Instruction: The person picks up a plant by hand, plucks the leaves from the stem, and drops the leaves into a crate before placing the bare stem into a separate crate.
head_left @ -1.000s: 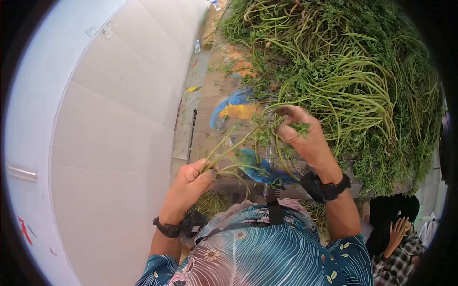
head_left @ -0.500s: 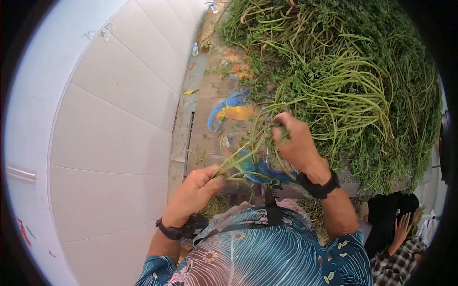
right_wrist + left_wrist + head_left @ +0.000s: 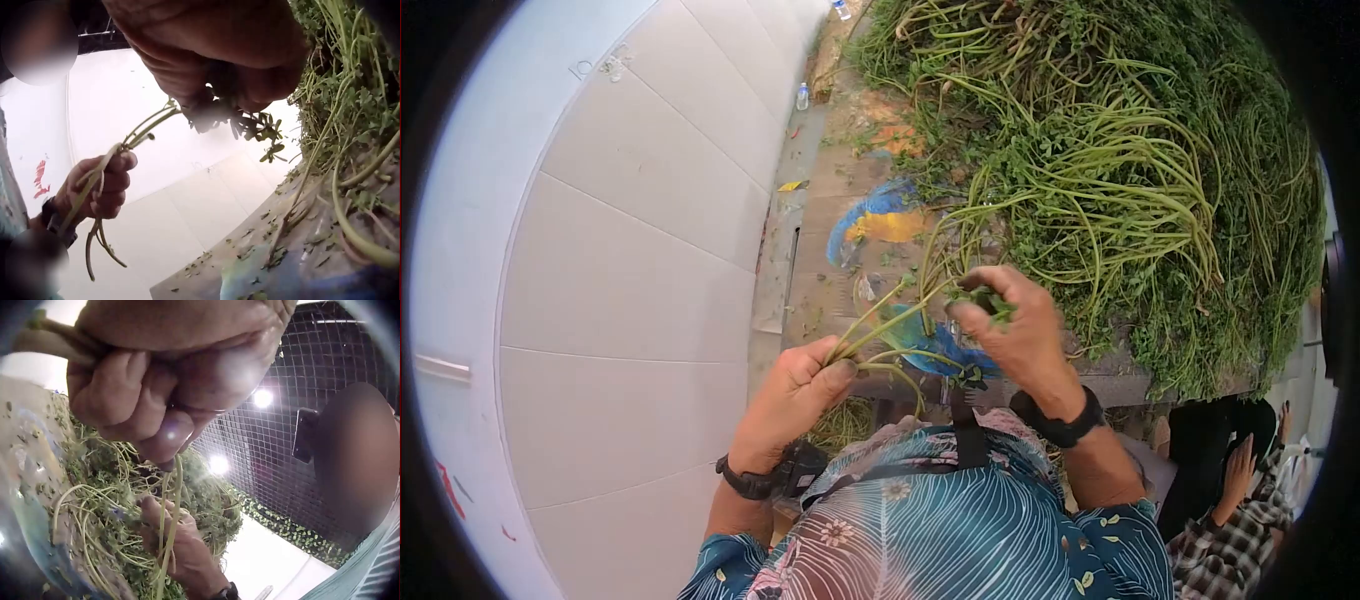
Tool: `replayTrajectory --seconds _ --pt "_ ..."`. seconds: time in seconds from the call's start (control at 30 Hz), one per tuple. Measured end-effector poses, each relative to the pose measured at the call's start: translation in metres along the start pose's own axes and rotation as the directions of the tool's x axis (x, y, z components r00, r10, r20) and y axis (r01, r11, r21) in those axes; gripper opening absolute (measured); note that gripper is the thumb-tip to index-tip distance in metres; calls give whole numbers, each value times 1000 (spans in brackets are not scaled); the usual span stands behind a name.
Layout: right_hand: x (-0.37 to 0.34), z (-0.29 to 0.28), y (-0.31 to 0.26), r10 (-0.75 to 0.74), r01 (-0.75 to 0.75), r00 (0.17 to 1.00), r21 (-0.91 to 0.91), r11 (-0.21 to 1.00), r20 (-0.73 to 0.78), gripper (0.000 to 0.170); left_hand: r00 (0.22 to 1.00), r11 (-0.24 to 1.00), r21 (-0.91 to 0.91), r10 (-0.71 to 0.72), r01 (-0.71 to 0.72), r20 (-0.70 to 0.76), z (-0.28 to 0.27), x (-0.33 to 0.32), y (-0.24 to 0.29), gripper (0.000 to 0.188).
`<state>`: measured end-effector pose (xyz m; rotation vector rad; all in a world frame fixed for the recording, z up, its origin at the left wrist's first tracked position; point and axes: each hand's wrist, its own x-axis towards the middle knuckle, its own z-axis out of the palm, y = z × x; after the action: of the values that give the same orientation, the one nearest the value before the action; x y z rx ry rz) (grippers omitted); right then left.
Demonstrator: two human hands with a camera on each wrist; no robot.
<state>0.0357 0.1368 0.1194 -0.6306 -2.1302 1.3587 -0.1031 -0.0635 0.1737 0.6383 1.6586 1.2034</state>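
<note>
My left hand [image 3: 798,388] grips a few long green stems [image 3: 890,322] between thumb and curled fingers, their ends fanning out to the right. In the right wrist view those stems [image 3: 142,131] stretch from the fist up toward my right hand [image 3: 225,50]. Dark green leaves [image 3: 272,134] poke out below its fingers. Seen from the head, the right hand [image 3: 1022,328] is curled around a small clump of leaves [image 3: 1002,306], close to the stem tips. The left wrist view has my left fist [image 3: 144,387] large in front, with two stems [image 3: 169,531] hanging from it.
A big heap of leafy greens [image 3: 1120,180] covers the table's right and far side. Leaf scraps lie over the painted tabletop [image 3: 820,290]. A white wall panel [image 3: 640,280] runs along the left, with a small bottle [image 3: 802,97] beside it. Another person's hand [image 3: 1236,470] shows at lower right.
My right hand has come down toward my body, still holding leaves. The left hand shifted slightly right and then back, keeping its stems.
</note>
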Motion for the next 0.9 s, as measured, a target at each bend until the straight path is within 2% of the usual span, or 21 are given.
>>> replayTrajectory --seconds 0.07,0.17,0.27,0.37,0.47,0.57,0.6,0.67,0.7,0.73,0.83,0.9 --pt "3 7 0 -173 165 984 -152 974 -39 25 1000 1000 6 9 -9 11 3 0 1 20" --pt "4 10 -1 -140 134 989 -123 983 -43 20 999 999 12 29 -30 27 4 -1 2 19" --pt "6 9 4 -188 185 981 -89 979 -37 17 999 999 -19 31 -31 23 1 -1 -2 19" --pt "5 -1 13 -168 170 984 -22 985 61 13 1000 1000 -28 -7 8 19 -1 -4 -3 19" --pt "8 -12 23 121 -119 991 41 992 -56 16 999 1000 2 -21 21 31 -4 -5 -5 21" --pt "18 -37 26 426 -389 904 367 845 -24 20 1000 1000 -28 -6 7 25 -5 -4 0 21" --pt "16 -37 10 375 -327 926 400 856 -46 22 1000 999 -36 -9 10 30 -6 -4 1 20" --pt "15 -32 8 12 -8 1000 142 990 -25 19 999 999 -42 -2 4 41 -5 -2 2 20" --pt "15 -29 6 -169 169 985 12 986 23 18 999 999 -43 3 -1 44 -4 -1 2 19" --pt "16 -26 -3 -219 228 970 -84 970 107 21 999 999 -43 9 -7 46 -3 -1 2 19" --pt "18 -15 -12 -298 352 922 -212 912 246 25 997 999 -33 4 -2 71 -4 1 3 17" --pt "20 -12 -5 -308 374 911 -232 898 275 23 998 1000 -1 -4 4 66 -5 2 7 17"
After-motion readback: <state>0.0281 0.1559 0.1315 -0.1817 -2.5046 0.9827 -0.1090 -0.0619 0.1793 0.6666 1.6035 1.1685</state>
